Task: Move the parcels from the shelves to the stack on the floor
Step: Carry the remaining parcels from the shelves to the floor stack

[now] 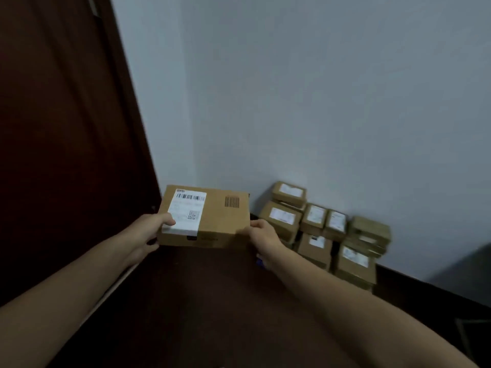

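Head view, the only view. Item: one brown cardboard parcel [212, 219] with a white shipping label on its top face, held roughly level in the air above the dark floor [212, 288], to the left of and apart from the stack [326, 229]. Left hand [150, 231]: the thumb is laid on the label's near corner and the fingers are curled under the near-left edge, so the parcel is pinched. Right hand [263, 235]: the thumb is set on the near-right top edge; the fingers are hidden beneath and are judged to be curled under likewise. Stack: labelled cartons piled unevenly against the pale wall [318, 88], some askew. Dark red door [66, 128] at left. Shelves: not in view. Risks noted: the parcel is gripped at its near edge only, so the far end could dip and the parcel be dropped; the uneven stack could be toppled if the parcel is set down off-centre.
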